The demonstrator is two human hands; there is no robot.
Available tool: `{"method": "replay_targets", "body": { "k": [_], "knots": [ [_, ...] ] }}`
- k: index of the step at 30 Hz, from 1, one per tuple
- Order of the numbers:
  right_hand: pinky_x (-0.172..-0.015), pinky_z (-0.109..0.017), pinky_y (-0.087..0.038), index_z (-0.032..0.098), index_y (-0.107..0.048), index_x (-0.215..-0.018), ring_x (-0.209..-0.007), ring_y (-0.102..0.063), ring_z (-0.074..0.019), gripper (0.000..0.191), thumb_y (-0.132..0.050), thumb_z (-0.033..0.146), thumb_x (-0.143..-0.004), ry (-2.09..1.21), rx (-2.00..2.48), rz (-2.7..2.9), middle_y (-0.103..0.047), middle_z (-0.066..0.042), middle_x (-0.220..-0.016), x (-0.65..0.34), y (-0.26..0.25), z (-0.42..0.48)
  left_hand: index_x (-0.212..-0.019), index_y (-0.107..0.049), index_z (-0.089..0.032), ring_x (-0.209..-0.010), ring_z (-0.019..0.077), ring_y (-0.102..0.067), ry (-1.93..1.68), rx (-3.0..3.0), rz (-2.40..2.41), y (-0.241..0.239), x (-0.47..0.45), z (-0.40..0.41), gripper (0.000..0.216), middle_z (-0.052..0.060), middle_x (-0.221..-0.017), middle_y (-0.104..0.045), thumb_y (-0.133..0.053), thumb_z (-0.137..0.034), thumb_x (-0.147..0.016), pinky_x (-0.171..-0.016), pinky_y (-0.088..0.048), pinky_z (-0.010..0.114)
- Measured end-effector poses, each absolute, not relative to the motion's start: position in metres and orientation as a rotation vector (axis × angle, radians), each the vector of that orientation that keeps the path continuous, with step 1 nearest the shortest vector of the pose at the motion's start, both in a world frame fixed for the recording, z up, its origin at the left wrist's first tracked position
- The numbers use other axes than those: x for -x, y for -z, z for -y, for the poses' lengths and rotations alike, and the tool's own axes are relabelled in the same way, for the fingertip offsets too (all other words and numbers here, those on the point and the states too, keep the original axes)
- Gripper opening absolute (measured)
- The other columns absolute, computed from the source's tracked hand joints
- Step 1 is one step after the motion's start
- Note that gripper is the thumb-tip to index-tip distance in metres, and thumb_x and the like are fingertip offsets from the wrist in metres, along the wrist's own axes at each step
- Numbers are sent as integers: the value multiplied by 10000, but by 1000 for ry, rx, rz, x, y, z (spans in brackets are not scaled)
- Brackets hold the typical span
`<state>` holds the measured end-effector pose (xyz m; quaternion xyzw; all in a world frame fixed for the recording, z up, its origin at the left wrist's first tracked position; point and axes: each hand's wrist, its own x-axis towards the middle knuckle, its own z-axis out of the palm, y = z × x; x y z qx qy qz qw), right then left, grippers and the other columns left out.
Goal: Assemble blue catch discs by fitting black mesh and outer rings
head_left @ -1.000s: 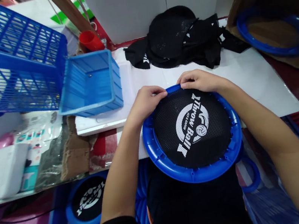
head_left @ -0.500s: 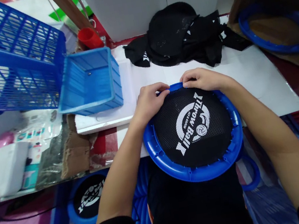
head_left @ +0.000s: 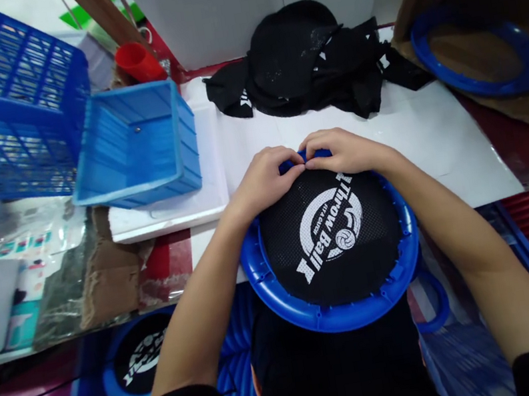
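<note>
- Hoop (head_left: 280, 290): blue, nearest the viewer, half over the near edge of the counter (head_left: 449, 147).
- Mesh (head_left: 332, 240): black, printed "Throw Ball", stretched inside the hoop.
- Left hand (head_left: 266, 181): at 12 o'clock on the hoop, fingers curled, pinching the mesh edge.
- Right hand (head_left: 345, 152): just beside it, fingertips touching, same pinch.
- Mesh pile (head_left: 308, 65): black, farther off at 12 o'clock.
- Bin (head_left: 134, 149): blue, at 10 o'clock.
- Spare hoop (head_left: 478, 51): at 2 o'clock.

White table (head_left: 443, 148), black mesh pile (head_left: 307, 62), blue tray (head_left: 134, 149), blue ring disc (head_left: 328, 248)
</note>
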<state>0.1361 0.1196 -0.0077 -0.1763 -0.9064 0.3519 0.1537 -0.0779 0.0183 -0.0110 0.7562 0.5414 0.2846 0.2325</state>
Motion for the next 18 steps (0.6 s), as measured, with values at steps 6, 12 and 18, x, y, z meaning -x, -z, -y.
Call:
{"method": "replay_targets", "body": {
  "k": [6,12,18],
  "knots": [
    [-874,-358,-474,196,-699,-967,-925,-640,-225,175,-587,328,-995,-1106,565,2547,-749,-62,-1002,-137,7,-119,-950,-746,-189,-918,216,-685,-815,-1973,-1520,9,74,-18,168,51,-974,-788,-615,-293,-963,-911,-528,373],
    [-829,-341,-436,188,-661,-921,-852,-584,-202,153,-579,294,-995,-1019,675,2567,-686,-44,-916,-127,10,-117,-897,-752,-170,-864,207,-669,-720,-1930,-1539,5,76,-21,205,52,-905,-775,-595,-302,-909,-848,-512,351],
    [-824,-340,-421,191,-649,-893,-851,-577,-204,134,-586,263,-987,-892,710,2615,-677,-51,-910,-123,12,-114,-805,-741,-154,-796,192,-649,-793,-1817,-1554,5,76,-25,193,37,-809,-752,-605,-292,-806,-776,-487,328]
  ]
}}
